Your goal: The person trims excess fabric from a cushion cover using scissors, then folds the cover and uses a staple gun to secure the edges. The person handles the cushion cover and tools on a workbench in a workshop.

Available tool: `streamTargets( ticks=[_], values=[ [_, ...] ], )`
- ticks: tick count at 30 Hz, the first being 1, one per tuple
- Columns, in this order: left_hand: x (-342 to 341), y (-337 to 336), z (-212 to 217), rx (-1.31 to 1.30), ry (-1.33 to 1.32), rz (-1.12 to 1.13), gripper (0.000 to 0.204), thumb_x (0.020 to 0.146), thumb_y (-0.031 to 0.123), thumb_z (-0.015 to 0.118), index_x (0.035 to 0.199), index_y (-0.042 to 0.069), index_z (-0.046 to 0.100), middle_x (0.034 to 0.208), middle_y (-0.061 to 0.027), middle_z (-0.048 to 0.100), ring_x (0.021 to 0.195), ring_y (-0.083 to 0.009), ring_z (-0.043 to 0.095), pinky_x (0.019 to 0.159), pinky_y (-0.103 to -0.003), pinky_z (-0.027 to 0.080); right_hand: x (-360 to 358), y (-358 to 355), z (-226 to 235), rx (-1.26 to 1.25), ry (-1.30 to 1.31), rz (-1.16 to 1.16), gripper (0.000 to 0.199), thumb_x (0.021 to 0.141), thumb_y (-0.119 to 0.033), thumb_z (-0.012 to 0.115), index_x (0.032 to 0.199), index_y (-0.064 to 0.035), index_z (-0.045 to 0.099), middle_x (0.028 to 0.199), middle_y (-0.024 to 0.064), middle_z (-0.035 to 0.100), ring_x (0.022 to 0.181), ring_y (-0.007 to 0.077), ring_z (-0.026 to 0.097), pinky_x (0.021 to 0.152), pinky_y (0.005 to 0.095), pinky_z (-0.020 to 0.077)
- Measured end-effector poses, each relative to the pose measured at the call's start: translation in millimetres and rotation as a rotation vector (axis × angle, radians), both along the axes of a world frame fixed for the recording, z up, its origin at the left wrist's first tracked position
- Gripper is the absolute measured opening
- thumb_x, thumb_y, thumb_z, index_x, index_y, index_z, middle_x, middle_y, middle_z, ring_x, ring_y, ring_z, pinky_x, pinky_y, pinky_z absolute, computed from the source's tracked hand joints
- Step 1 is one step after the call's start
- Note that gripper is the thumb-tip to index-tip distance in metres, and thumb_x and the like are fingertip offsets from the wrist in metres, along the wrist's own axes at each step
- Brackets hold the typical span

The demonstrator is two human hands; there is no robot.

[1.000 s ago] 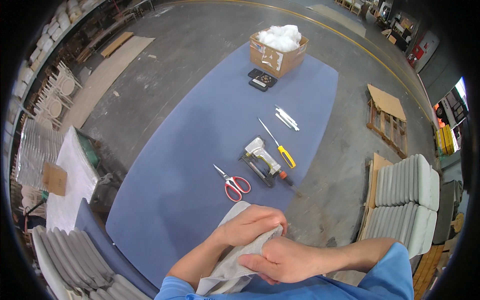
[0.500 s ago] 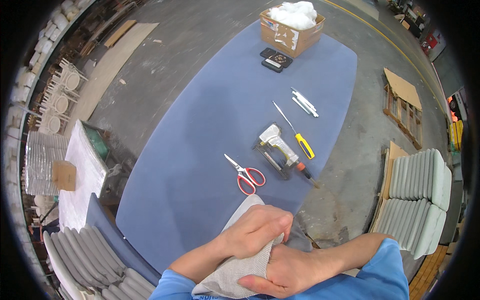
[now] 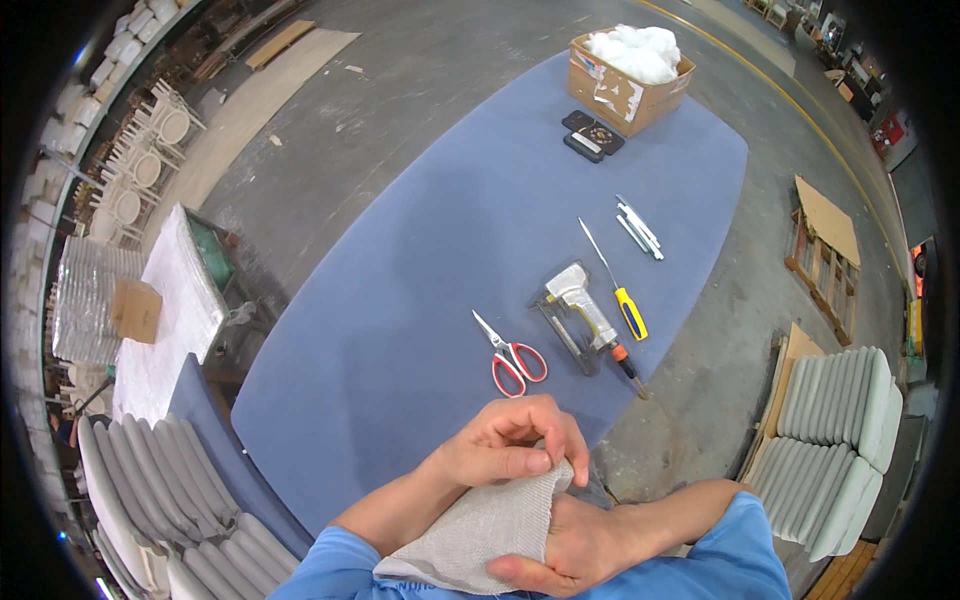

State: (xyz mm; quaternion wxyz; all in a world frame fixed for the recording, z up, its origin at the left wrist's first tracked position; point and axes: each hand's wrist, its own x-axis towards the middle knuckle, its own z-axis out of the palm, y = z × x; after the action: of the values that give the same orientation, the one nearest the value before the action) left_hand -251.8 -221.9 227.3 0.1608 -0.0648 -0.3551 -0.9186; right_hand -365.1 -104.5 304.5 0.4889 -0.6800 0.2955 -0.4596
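A light grey woven cushion (image 3: 478,530) is held against my body at the lower middle. My left hand (image 3: 520,440) pinches its upper corner between thumb and fingers. My right hand (image 3: 570,540) grips the cushion's right side, thumb lying over the fabric and the other fingers hidden behind it. Just beyond my hands, red-handled scissors (image 3: 513,362) lie partly spread on the blue table (image 3: 400,300). Right of them rests a pneumatic staple gun (image 3: 585,312) with a hose fitting. Beside that is a yellow-handled screwdriver (image 3: 628,308).
Several white sticks (image 3: 640,228) and a dark phone-like case (image 3: 592,137) lie farther up the table. A cardboard box (image 3: 625,95) of white stuffing stands at its far end. Stacked grey cushions flank me at left (image 3: 175,480) and right (image 3: 830,400). A wooden pallet (image 3: 820,270) is on the floor.
My left hand has turned and lifted slightly, its fingers now pinching the cushion's corner rather than wrapped over it. The whole view has shifted a little; the tools stay put on the table.
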Motion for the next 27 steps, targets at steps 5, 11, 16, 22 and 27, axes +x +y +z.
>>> streamTargets(
  ticks=[5, 11, 16, 22, 27],
  values=[
    [0, -12, -1, -0.061, 0.086, -0.071, 0.011, 0.095, 0.014, 0.070, 0.102, 0.007, 0.066, 0.107, -0.0194, 0.069, 0.105, -0.0258, 0.066, 0.093, -0.041, 0.049, 5, -3, -5, -0.033, -0.033, -0.023, 0.029, 0.103, -0.021, 0.051, 0.115, -0.0008, 0.067, 0.103, 0.0194, 0.067, 0.094, 0.0425, 0.062, 0.084, 0.0512, 0.0491],
    [1, -20, 4, -0.093, 0.058, -0.151, 0.014, 0.093, 0.018, 0.072, 0.099, 0.006, 0.068, 0.113, -0.0190, 0.067, 0.107, -0.0255, 0.064, 0.097, -0.041, 0.046, 11, -4, 0, 0.043, -0.065, -0.057, 0.029, 0.104, -0.020, 0.052, 0.114, 0.0000, 0.068, 0.099, 0.0183, 0.068, 0.090, 0.0400, 0.064, 0.080, 0.0492, 0.0505],
    [0, -20, 4, -0.144, 0.085, -0.177, 0.018, 0.092, 0.022, 0.073, 0.098, 0.005, 0.068, 0.112, -0.0177, 0.066, 0.109, -0.0250, 0.062, 0.098, -0.041, 0.045, 18, -2, 12, 0.078, -0.046, -0.186, 0.037, 0.110, -0.029, 0.050, 0.096, -0.0010, 0.069, 0.085, 0.0139, 0.067, 0.078, 0.0342, 0.064, 0.073, 0.0429, 0.0522],
    [0, -19, 10, -0.163, 0.060, -0.194, 0.019, 0.093, 0.024, 0.069, 0.096, 0.005, 0.067, 0.108, -0.0164, 0.064, 0.105, -0.0239, 0.061, 0.093, -0.039, 0.044, 10, 6, 1, 0.105, 0.049, -0.045, 0.027, 0.108, -0.022, 0.051, 0.113, 0.0002, 0.066, 0.101, 0.0149, 0.067, 0.093, 0.0343, 0.064, 0.083, 0.0426, 0.0519],
    [0, -20, 12, -0.214, 0.053, -0.194, 0.018, 0.093, 0.022, 0.067, 0.093, 0.005, 0.065, 0.107, -0.0167, 0.064, 0.102, -0.0231, 0.061, 0.091, -0.039, 0.043, 13, 8, -4, 0.087, -0.063, -0.082, 0.025, 0.107, -0.019, 0.053, 0.116, 0.0002, 0.066, 0.104, 0.0141, 0.068, 0.093, 0.0325, 0.065, 0.083, 0.0414, 0.0524]
  ],
)
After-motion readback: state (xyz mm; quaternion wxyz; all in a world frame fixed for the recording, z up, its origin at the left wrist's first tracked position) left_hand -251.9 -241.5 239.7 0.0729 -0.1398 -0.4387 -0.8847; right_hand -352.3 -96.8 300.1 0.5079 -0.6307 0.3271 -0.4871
